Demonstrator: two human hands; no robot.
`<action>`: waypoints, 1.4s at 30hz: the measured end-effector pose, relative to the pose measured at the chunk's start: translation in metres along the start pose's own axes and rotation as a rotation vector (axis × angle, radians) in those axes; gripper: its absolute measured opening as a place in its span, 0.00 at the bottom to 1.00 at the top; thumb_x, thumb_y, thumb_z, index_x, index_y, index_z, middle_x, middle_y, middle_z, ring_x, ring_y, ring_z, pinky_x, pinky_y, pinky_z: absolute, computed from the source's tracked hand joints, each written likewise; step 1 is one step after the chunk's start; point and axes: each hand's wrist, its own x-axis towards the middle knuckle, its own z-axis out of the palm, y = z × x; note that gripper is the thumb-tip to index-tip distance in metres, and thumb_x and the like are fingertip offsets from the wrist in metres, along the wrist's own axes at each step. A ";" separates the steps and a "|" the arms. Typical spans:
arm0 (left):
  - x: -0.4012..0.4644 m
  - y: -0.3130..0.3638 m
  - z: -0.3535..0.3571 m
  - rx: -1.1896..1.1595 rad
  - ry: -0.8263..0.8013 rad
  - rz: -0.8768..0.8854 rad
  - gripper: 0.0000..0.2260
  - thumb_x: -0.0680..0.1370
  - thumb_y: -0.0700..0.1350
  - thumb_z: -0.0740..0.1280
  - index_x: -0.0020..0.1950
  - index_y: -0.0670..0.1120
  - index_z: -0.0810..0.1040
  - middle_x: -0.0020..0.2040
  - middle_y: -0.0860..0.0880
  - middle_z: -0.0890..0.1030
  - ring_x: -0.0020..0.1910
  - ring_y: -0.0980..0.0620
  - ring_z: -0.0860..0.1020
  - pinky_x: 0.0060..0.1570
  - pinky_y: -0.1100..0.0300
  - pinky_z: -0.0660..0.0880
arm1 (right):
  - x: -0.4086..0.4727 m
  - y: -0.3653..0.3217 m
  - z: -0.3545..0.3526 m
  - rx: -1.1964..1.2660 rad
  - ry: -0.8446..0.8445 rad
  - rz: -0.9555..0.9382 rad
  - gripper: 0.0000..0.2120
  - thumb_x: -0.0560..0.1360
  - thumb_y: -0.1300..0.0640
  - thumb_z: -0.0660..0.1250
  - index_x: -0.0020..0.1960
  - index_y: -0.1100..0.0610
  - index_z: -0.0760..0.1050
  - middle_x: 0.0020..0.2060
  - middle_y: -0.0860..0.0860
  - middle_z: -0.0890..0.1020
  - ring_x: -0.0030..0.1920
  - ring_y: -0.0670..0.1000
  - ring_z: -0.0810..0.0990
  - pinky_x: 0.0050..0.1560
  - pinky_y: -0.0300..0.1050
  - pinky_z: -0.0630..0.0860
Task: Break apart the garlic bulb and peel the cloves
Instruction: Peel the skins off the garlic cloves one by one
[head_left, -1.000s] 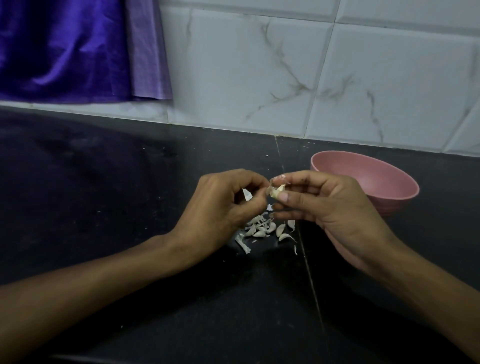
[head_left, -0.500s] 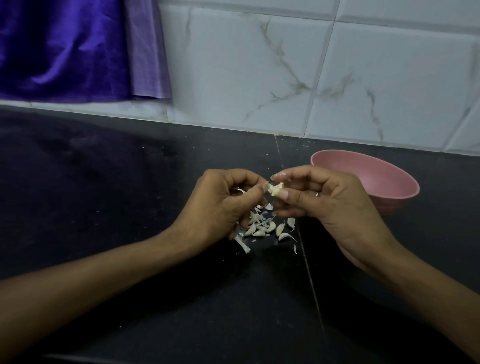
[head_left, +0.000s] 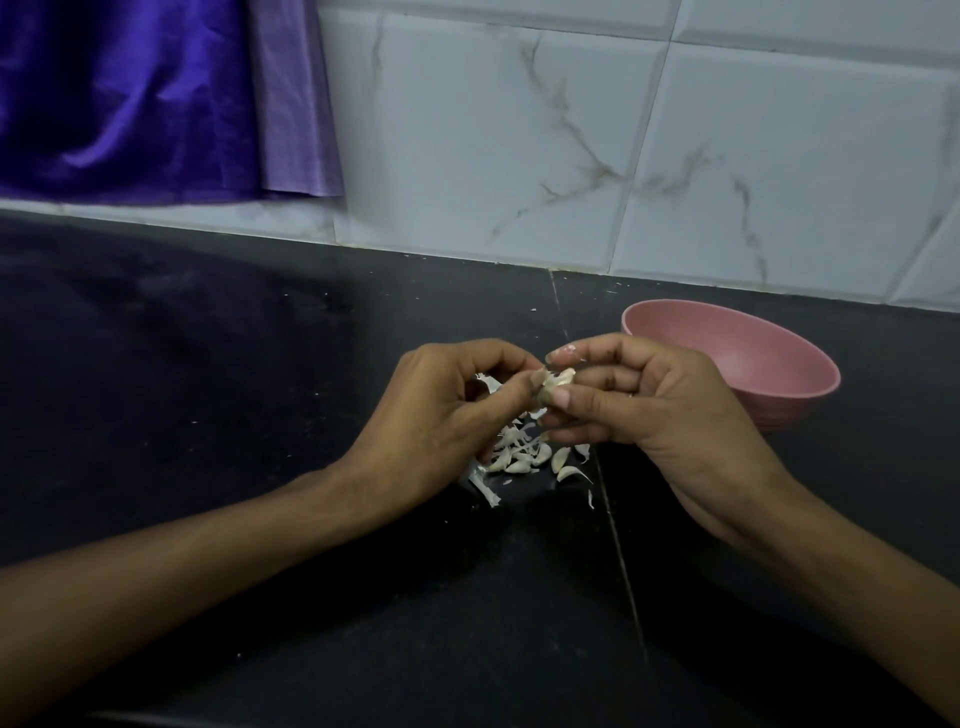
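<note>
Clove: one garlic clove (head_left: 558, 380) sits above the counter (head_left: 260, 364), between the two hands, just in front of the pink bowl (head_left: 737, 364).
Right grip: the right hand (head_left: 649, 410) pinches the clove between thumb and curled fingers, holding it firm.
Left grip: the left hand (head_left: 447, 415) has its fingers curled, with its thumb tip on the clove's near end; a scrap of papery skin (head_left: 485, 382) shows inside the curl, so it seems to be pinching skin off.
Pile: loose cloves and skins (head_left: 524, 454) lie on the counter directly below the hands; which are peeled is too small to tell.
Bowl: its visible inside looks bare, which suggests few or no cloves have gone in.
Step in hand: peeling this one clove, by my reading.
Doing it well: keep the right pinch steady but not crushing; catch the skin's loose edge with a nail at the root end and draw it along the clove rather than across, turning the clove a little between pulls.
Risk: the small, slick clove could slip down into the pile.
</note>
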 end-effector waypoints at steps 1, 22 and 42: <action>0.000 0.000 0.000 0.001 -0.006 -0.005 0.08 0.79 0.48 0.65 0.47 0.46 0.82 0.23 0.53 0.75 0.19 0.58 0.71 0.23 0.69 0.67 | 0.000 0.000 0.000 -0.001 0.009 -0.005 0.15 0.68 0.64 0.73 0.54 0.63 0.78 0.41 0.62 0.85 0.40 0.59 0.85 0.43 0.50 0.84; 0.003 0.007 -0.003 -0.337 -0.161 -0.203 0.13 0.76 0.50 0.66 0.52 0.42 0.83 0.29 0.53 0.81 0.22 0.56 0.71 0.20 0.65 0.66 | -0.001 -0.006 0.000 -0.025 0.006 -0.049 0.14 0.65 0.62 0.74 0.51 0.59 0.80 0.33 0.59 0.83 0.34 0.55 0.84 0.38 0.47 0.83; 0.004 -0.003 -0.002 -0.178 0.043 -0.074 0.11 0.73 0.51 0.69 0.44 0.43 0.83 0.20 0.49 0.71 0.17 0.57 0.67 0.20 0.68 0.64 | -0.005 -0.008 0.003 0.068 -0.039 0.052 0.16 0.67 0.60 0.71 0.54 0.63 0.81 0.40 0.60 0.85 0.37 0.55 0.84 0.38 0.43 0.82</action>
